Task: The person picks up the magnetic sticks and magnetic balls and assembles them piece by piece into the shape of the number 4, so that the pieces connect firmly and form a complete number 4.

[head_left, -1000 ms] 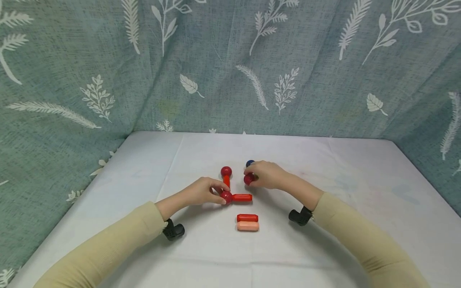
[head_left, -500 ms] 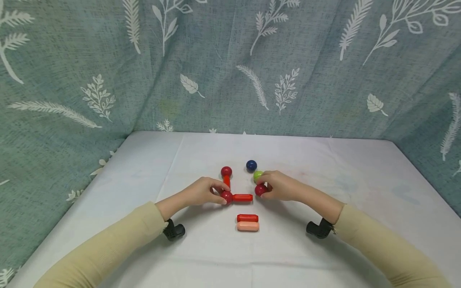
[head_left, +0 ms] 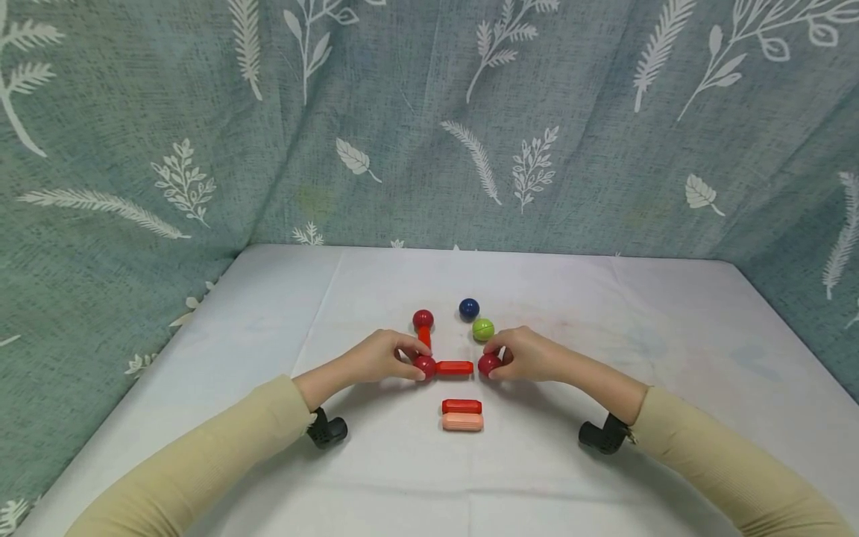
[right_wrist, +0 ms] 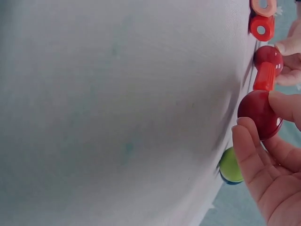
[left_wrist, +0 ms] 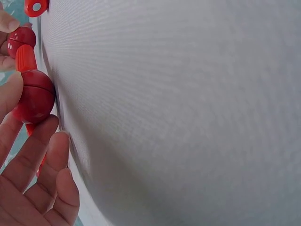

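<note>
A grey-green cloth (head_left: pixel 403 201) printed with white leaves hangs behind a white tabletop (head_left: pixel 403 492). At the frame's centre, the left hand (head_left: pixel 382 356) pinches a left red ball (head_left: pixel 424 368) between thumb and fingers. It's glossy and dark, and the left wrist view shows a thin seam round it. A brighter, orange-red middle rod (head_left: pixel 455 368), ribbed along its length, juts rightward from it. Just beside that rod's right end, the right hand (head_left: pixel 530 354) has thumb and fingers closed round an equally shiny right red ball (head_left: pixel 487 365); I can't tell whether ball and rod touch. Above the left hand, a far red ball (head_left: pixel 423 320) tops an upright-running far rod (head_left: pixel 425 339), its lower end hidden by fingers. Right of these sit a navy ball (head_left: pixel 469 309) and a lime-green ball (head_left: pixel 483 330). Lower centre, a loose red rod (head_left: pixel 461 406) lies alongside a peach rod (head_left: pixel 463 422), both with holed ends.
</note>
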The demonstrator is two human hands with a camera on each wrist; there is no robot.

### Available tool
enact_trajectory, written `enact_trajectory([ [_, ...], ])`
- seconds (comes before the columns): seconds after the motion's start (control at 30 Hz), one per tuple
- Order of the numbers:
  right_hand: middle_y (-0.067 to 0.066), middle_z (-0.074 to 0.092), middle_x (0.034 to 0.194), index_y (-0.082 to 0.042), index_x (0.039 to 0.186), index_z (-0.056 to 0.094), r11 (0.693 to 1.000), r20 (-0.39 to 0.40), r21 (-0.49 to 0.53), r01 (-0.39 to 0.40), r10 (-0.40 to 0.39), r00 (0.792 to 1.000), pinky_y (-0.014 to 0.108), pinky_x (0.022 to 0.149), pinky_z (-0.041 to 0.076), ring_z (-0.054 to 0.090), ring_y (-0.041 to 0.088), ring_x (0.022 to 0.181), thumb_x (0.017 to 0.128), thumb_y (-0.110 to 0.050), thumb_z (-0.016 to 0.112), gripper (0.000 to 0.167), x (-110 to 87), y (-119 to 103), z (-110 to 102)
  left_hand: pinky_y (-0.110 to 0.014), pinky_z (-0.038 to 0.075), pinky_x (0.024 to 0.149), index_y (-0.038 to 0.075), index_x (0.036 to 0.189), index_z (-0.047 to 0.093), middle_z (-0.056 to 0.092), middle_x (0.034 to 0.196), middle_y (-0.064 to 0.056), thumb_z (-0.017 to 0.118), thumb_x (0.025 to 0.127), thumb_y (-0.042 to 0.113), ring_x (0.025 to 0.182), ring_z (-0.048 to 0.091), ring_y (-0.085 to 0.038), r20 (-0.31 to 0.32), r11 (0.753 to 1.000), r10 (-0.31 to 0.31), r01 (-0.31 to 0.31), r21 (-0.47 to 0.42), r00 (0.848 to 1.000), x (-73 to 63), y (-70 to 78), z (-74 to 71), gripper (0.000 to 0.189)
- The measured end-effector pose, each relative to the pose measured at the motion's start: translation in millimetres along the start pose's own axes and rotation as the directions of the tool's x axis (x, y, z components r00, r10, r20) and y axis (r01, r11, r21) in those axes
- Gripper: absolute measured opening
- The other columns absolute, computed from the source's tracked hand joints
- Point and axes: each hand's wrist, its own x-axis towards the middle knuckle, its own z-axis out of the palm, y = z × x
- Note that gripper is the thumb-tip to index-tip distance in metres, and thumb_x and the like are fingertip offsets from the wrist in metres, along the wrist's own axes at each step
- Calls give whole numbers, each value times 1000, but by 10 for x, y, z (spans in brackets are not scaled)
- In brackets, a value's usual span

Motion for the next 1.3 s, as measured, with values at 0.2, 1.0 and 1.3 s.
enact_trajectory([
  [0.2,1,62,83,0,98,64,999,16,34,-38,38,999,18,60,46,53,6,66,76,-7,70,23,4,6,19,-25,48,70,12,105,68,66,87,1,75,75,18,76,60,-11,-1,1000,-2,2,-4,1000,7,2,4,32],
  [1.0,1,62,82,-1,98,64,993,50,75,-91,87,995,18,59,47,54,8,65,77,-7,70,23,34,-31,29,-25,47,71,14,107,67,65,88,2,75,75,19,77,60,-11,7,1000,-22,22,18,1000,34,13,13,33],
  [1.3,1,62,85,-2,101,63,994,41,71,-82,79,996,18,61,47,54,8,68,77,-9,71,26,37,-3,30,-25,45,69,16,107,67,63,88,3,74,76,18,76,56,-12,31,999,-32,32,29,999,40,19,10,32],
])
